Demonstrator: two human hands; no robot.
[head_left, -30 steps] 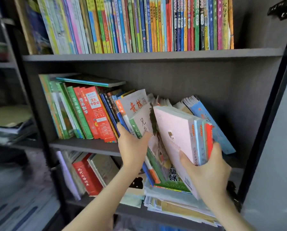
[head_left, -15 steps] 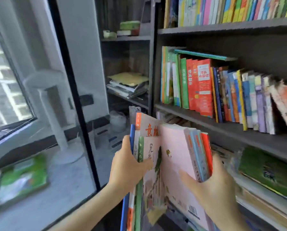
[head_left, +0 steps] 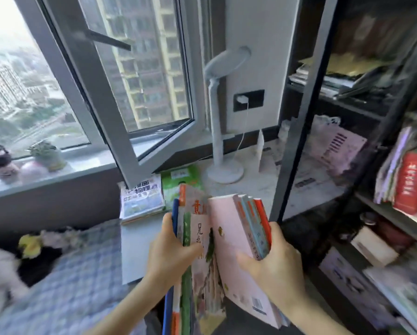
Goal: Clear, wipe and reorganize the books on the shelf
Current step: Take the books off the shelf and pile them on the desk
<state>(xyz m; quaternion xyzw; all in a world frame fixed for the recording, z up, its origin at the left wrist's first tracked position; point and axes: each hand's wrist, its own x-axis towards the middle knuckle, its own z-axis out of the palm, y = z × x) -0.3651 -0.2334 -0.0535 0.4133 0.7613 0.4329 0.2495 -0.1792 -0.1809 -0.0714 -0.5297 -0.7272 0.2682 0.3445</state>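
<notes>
Where the window sash [head_left: 139,97] swings inward, its lower corner hangs over the back of the worktop [head_left: 139,252], above two books lying flat: a blue-and-white one [head_left: 142,200] and a green one [head_left: 180,183], touching side by side. Black shelf upright [head_left: 297,122] stands just right of the bundle of books [head_left: 229,235]; white lamp [head_left: 223,143] sits behind, near the wall. Open room: a bare strip of worktop left of the bundle, with the checked bed cover [head_left: 76,274] against its left edge. Bundle is held upright in the air between both hands, over the worktop's near right corner. Left hand [head_left: 171,252]: thumb across the front, fingers curled round the blue-spined side. Right hand [head_left: 275,261]: thumb on the pink cover, fingers wrapped behind the red-spined side. Mixed thin paperbacks, tops fanned apart. Writing: black character 兄 on a pale cover; orange characters above it, partly hidden; barcode low on the pink cover. Lettering on the lying books too blurred to read.
</notes>
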